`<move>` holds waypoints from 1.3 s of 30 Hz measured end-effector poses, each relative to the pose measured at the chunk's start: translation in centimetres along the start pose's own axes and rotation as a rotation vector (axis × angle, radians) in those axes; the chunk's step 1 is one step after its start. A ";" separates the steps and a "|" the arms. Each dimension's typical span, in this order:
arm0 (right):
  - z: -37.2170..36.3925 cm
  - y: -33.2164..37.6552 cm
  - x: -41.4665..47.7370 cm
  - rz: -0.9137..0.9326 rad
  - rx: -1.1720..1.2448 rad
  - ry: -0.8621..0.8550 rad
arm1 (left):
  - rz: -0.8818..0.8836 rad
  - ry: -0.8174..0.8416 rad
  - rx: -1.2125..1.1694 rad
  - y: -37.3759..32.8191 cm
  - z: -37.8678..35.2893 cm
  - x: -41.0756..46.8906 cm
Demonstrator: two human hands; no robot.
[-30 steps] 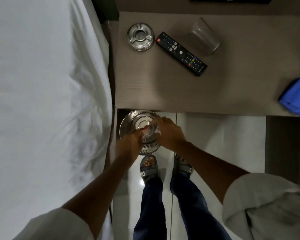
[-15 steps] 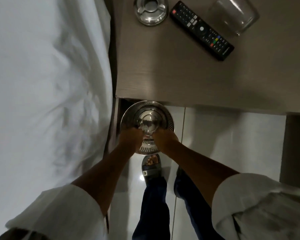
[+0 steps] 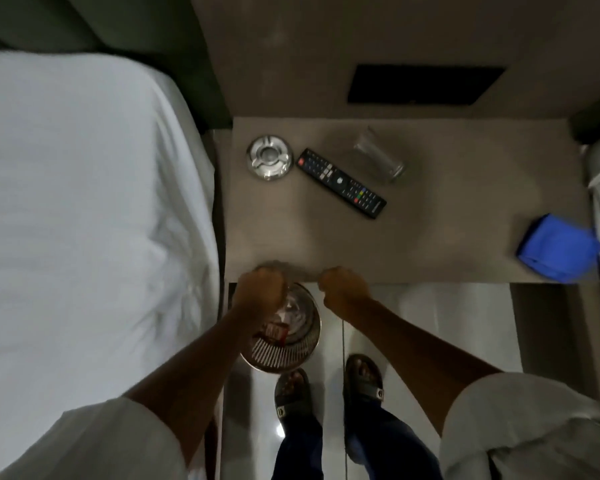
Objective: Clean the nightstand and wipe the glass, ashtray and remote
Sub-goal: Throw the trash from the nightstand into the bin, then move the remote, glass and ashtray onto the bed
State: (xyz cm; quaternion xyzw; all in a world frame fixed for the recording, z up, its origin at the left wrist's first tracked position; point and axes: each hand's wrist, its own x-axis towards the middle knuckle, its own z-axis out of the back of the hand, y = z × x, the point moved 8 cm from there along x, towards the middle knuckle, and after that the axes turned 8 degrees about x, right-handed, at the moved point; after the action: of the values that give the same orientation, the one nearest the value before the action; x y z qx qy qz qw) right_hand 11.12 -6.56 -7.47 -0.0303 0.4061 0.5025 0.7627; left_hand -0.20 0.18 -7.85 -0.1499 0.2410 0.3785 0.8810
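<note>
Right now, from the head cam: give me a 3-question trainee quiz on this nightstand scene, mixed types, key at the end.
1. Multiple choice: what lies between the ashtray and the glass on the nightstand?
A. blue cloth
B. remote
C. metal bin

2. True or false: the blue cloth is in one of the person's hands.

3. Fill in: the metal bin stands on the ____, below the left hand and beside the right hand.

Key:
1. B, the remote
2. False; it lies at the nightstand's right end, apart from both hands
3. floor
</note>
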 end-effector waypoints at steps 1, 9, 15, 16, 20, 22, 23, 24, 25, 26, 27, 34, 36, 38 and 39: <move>2.1 -0.6 0.0 -0.017 0.011 -0.034 | 0.020 -0.033 -0.026 -0.1 1.8 0.5; 16.6 -8.1 2.9 -0.097 0.119 -0.413 | 0.292 -0.108 -0.349 -5.5 9.7 6.7; 21.0 -11.8 8.1 -0.079 0.095 -0.444 | 0.597 -0.163 -0.793 -9.1 9.4 11.8; 21.2 -12.4 9.1 -0.080 0.084 -0.404 | 0.655 -0.166 -0.865 -9.7 9.4 12.9; 21.0 -13.7 11.4 -0.103 0.106 -0.284 | 0.855 -0.180 -1.039 -10.7 8.8 15.9; 20.7 -14.2 11.8 -0.100 0.127 -0.300 | 0.924 -0.169 -1.104 -11.0 8.0 16.6; 20.6 -14.3 11.9 -0.094 0.138 -0.309 | 0.956 -0.156 -1.146 -11.2 7.6 16.9; 20.5 -14.4 11.9 -0.084 0.148 -0.314 | 0.987 -0.139 -1.191 -11.3 7.1 17.0; 20.4 -14.5 11.9 -0.077 0.158 -0.314 | 1.012 -0.124 -1.236 -11.3 6.6 17.0; 20.4 -14.5 11.9 -0.078 0.176 -0.308 | 1.024 -0.110 -1.281 -11.3 6.1 16.9; 20.3 -14.9 12.0 -0.085 0.194 -0.294 | 1.030 -0.091 -1.311 -11.5 5.5 16.8; 18.7 -16.2 11.2 -0.177 0.284 -0.290 | 0.829 -0.049 -1.288 -10.8 4.2 15.4; 17.8 -16.6 10.2 -0.211 0.333 -0.276 | 0.769 -0.045 -1.372 -10.5 3.7 14.3; 17.0 -16.8 9.0 -0.249 0.444 -0.298 | 0.724 -0.042 -1.523 -10.1 3.7 12.9; 16.7 -16.6 8.3 -0.259 0.504 -0.324 | 0.713 -0.044 -1.574 -9.7 3.8 11.9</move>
State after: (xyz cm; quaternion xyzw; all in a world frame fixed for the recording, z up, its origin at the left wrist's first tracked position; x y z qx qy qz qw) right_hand 35.43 -0.99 -7.69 0.1885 0.3838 0.2834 0.8584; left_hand 15.25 2.49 -10.33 -0.6246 -0.0755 0.6921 0.3539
